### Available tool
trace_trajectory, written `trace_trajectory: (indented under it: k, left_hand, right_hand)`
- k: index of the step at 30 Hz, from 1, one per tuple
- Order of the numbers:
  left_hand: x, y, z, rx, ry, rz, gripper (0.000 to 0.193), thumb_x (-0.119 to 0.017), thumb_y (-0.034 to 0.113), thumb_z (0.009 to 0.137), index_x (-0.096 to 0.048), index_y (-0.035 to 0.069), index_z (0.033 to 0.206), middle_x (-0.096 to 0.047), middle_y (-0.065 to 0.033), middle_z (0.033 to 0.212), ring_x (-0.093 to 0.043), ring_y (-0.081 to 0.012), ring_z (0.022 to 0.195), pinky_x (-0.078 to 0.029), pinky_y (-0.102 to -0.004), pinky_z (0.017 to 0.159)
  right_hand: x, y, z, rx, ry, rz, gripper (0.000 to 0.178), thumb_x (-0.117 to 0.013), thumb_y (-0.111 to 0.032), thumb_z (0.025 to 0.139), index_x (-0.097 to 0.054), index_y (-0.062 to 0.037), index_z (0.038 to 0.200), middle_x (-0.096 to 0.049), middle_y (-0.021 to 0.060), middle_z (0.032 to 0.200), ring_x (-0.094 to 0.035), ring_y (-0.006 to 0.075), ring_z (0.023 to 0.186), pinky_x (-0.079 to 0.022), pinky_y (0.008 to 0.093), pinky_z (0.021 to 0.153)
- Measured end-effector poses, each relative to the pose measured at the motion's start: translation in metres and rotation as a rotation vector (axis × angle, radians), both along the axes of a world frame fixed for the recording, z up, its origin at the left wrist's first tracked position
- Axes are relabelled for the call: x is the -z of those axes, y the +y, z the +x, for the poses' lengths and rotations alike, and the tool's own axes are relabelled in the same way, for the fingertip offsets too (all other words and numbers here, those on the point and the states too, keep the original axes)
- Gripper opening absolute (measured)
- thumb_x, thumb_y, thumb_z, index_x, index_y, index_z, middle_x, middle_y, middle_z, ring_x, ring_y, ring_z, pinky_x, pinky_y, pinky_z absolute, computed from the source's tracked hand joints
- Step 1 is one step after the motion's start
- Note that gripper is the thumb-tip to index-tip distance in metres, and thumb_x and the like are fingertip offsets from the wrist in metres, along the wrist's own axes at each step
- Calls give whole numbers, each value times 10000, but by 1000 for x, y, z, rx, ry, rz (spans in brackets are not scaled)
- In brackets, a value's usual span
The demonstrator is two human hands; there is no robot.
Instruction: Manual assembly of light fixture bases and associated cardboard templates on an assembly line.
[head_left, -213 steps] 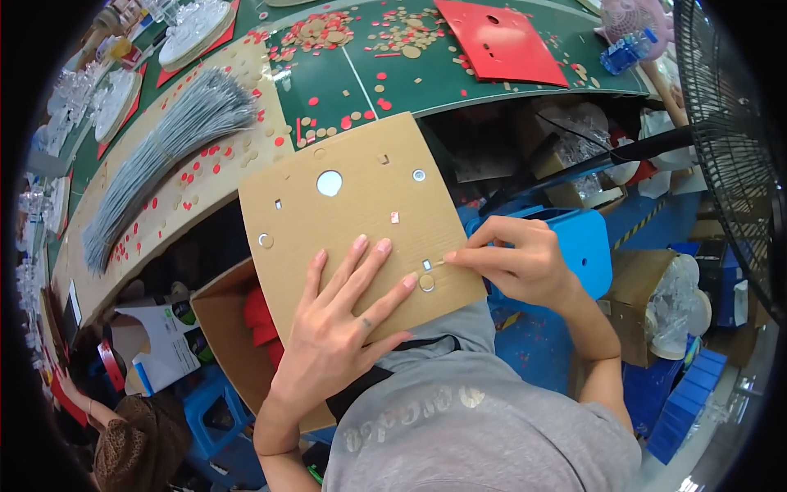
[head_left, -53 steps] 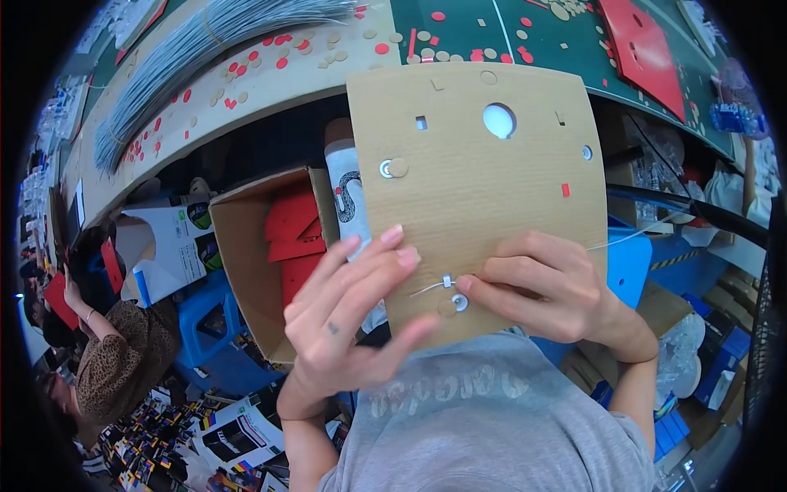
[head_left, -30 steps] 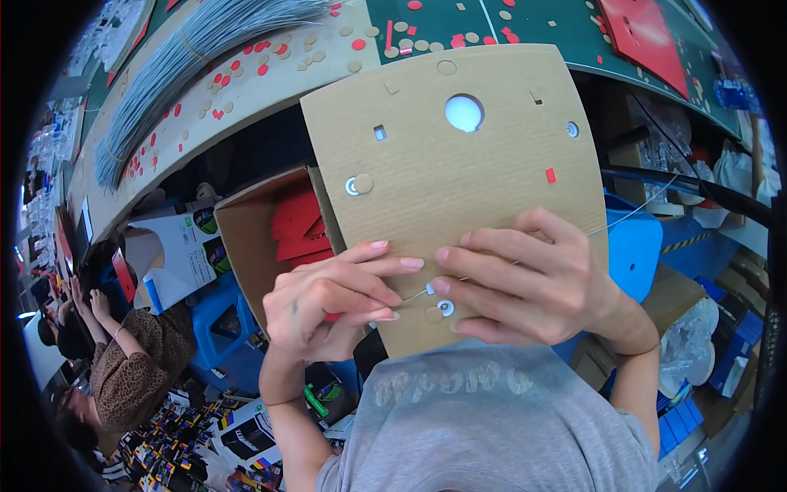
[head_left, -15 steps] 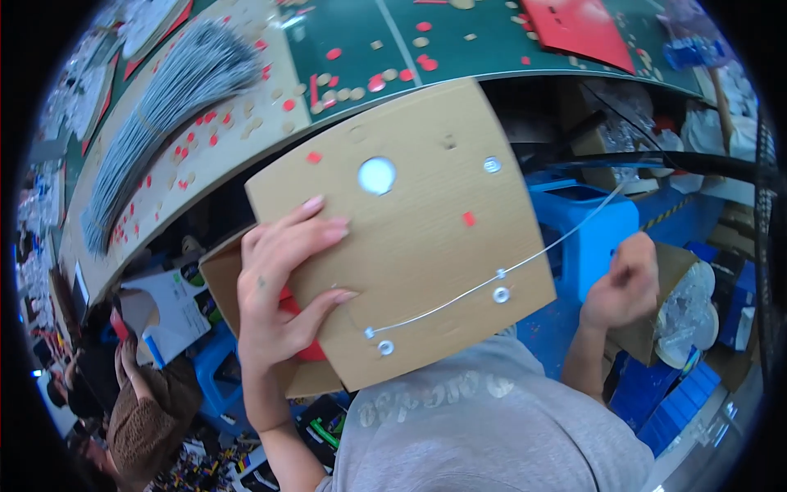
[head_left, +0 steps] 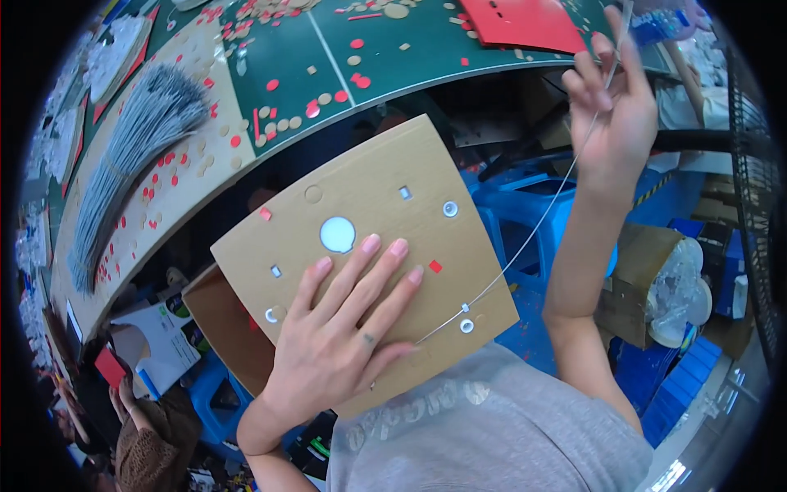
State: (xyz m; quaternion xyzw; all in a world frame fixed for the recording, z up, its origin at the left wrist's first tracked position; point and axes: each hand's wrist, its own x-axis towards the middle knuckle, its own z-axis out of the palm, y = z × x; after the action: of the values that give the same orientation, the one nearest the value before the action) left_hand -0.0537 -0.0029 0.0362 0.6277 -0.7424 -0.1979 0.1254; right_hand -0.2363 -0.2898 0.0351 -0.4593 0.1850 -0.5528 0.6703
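Observation:
A tan cardboard box panel (head_left: 369, 164) lies tilted before my chest, with a round hole, small slots and eyelets. My left hand (head_left: 344, 328) rests flat on it, fingers spread, covering part of its lower left. A thin pale cord (head_left: 533, 232) lies along the panel's lower edge, passing through a small slot beside a white eyelet (head_left: 467, 326). From there it rises in a curve to my right hand (head_left: 615, 123), lifted at the upper right with its fingers closed on the cord's upper part. Below the panel's left side, the open cardboard box (head_left: 229, 328) shows its inside.
The green worktable (head_left: 279, 189) carries red and tan scraps, a bundle of grey cords (head_left: 135, 172) and a red sheet (head_left: 525, 25). Blue stools (head_left: 525, 213) and an opened carton (head_left: 648, 287) stand at right. Another person (head_left: 156, 435) works at lower left.
My right hand has risen from the right side to the table edge, drawing the cord upward. My left hand has moved from the panel's left edge onto its face. The panel has shifted left and down.

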Motion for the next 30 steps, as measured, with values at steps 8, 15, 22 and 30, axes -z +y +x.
trace_trajectory:
  k: [8, 15, 22, 30]
  left_hand:
    - [12, -6, 9, -115, -76, -182, 616, -752, 253, 807, -619, 91, 1386, -500, -230, 1469, -507, -380, 1351, -387, -507, 1099]
    - [8, -16, 9, -131, -52, -73, 684, -720, 291, 830, -552, 89, 1462, -462, -209, 1517, -441, -386, 1421, -342, -508, 1136]
    - [7, -16, 9, -109, -51, -32, 682, -705, 317, 855, -539, 65, 1467, -453, -198, 1527, -426, -379, 1431, -262, -523, 1194]
    - [8, -15, 12, -112, -27, -21, 700, -701, 340, 869, -526, 8, 1460, -473, -189, 1514, -430, -369, 1431, -256, -515, 1198]
  right_hand:
    - [7, 28, 30, -488, 806, -1053, 431, -639, 97, 771, -767, -68, 1148, -660, 82, 920, -609, 121, 690, -495, 237, 601]
    - [18, 51, 17, -395, 940, -1349, 525, -694, 23, 651, -784, -145, 1140, -663, 39, 865, -635, 171, 646, -508, 267, 514]
    - [14, 55, 21, -408, 941, -1402, 515, -697, -54, 657, -776, -148, 1157, -571, 14, 776, -588, 144, 617, -484, 262, 499]
    - [3, 64, 24, -458, 1098, -1582, 515, -699, -65, 732, -726, -45, 1247, -495, 5, 757, -498, 127, 620, -391, 264, 506]
